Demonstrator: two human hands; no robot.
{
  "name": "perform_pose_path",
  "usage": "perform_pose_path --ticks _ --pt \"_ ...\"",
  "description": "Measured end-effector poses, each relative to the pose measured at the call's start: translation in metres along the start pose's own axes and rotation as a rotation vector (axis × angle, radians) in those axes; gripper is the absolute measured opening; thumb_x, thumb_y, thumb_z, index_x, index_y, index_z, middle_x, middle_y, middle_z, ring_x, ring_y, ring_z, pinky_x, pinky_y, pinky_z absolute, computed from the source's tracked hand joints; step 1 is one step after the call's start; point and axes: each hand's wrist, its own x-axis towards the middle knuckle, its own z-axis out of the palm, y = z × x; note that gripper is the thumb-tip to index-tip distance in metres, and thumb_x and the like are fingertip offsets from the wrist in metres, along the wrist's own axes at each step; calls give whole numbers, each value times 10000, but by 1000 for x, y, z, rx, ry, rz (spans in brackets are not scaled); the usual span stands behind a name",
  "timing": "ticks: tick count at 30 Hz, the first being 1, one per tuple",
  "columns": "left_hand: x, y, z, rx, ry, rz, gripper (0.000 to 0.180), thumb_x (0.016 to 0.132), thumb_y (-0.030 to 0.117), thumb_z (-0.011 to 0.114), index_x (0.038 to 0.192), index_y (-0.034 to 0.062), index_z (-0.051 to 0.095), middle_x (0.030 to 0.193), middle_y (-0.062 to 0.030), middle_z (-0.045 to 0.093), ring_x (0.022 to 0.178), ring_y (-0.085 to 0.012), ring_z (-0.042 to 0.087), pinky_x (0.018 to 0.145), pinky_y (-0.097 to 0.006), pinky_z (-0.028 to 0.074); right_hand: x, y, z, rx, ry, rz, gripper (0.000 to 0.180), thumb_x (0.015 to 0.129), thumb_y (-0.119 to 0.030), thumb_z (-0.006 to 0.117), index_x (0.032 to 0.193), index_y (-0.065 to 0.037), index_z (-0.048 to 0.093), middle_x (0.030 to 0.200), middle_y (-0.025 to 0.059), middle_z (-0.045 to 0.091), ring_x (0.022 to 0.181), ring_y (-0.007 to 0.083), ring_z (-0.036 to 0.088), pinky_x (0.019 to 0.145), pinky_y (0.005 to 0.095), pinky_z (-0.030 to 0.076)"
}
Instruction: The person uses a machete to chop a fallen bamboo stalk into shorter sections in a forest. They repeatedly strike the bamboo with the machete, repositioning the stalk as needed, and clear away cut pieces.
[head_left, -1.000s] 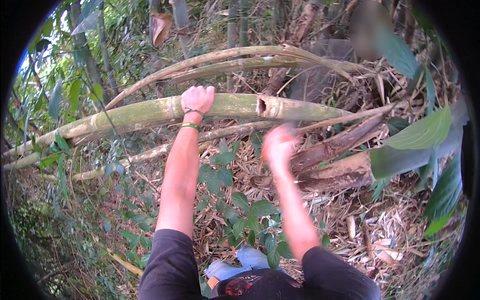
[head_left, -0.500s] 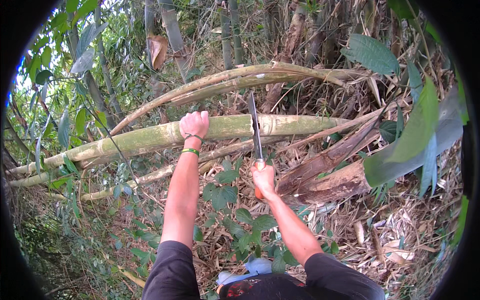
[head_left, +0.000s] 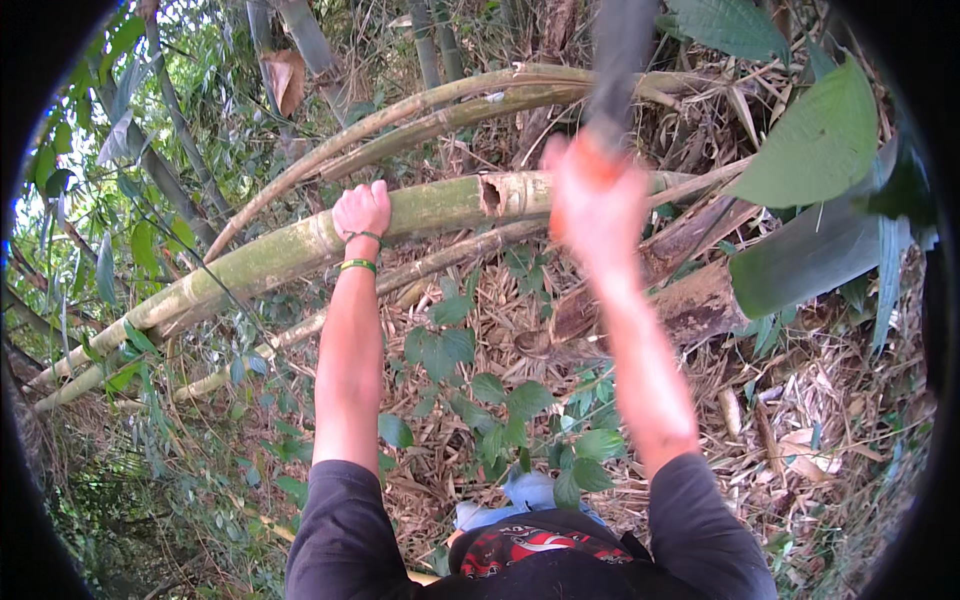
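A thick green bamboo stalk (head_left: 435,207) lies across in front of me, sloping down to the left. My left hand (head_left: 361,211) is closed over its top, with bands on the wrist. To the right of that hand, a dark notch (head_left: 490,195) is cut into the stalk beside a pale joint. My right hand (head_left: 608,205) is wrapped round the orange handle of a machete (head_left: 618,75). The blade points up and away, smeared by motion, above the stalk and right of the notch. Behind the hand, part of the stalk is hidden.
A thinner arched bamboo stem (head_left: 400,103) runs behind the stalk. On the right lie a thick cut bamboo trunk (head_left: 820,250) and a brown split piece (head_left: 685,240). Broad leaves (head_left: 815,135) hang at the upper right. Leafy plants (head_left: 500,415) and dry litter cover the ground before me.
My right hand has lifted the machete off the stalk, up and to the right, baring the notch. My left hand keeps its hold. The whole view has shifted somewhat.
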Motion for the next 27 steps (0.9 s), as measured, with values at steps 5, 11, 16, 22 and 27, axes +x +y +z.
perform_pose_path --ticks 5,11,16,22,27 --pt "2 18 -3 -24 -88 -16 561 929 405 392 738 7 738 805 -274 692 774 -425 698 763 -497 553 72 -65 -21 250 203 -751 183 882 -81 611 712 -45 553 602 7 543 563 106 530 541 295 411" --pt "1 32 7 108 -94 156 349 938 273 435 783 117 706 832 -165 720 799 -365 702 739 -477 538 -111 225 24 102 -340 811 127 823 -92 664 750 -51 569 534 1 506 420 113 486 407 314 397" --pt "10 -3 6 145 43 307 339 928 280 437 759 104 673 795 -156 712 750 -380 673 786 -479 503 -125 218 42 -35 -321 889 176 799 -162 702 738 -19 620 597 59 602 481 181 585 461 364 467" --pt "-2 1 14 68 28 260 433 948 300 396 728 74 693 783 -194 702 745 -400 648 913 -476 438 -158 223 82 -387 -49 624 226 766 -207 717 848 2 693 776 261 686 780 431 689 719 500 544" --pt "9 -9 15 -164 79 333 393 948 327 460 747 62 669 796 -213 673 870 -413 621 959 -459 419 -149 276 109 -336 42 451 204 758 -185 704 821 2 654 730 256 654 739 436 673 685 512 527"
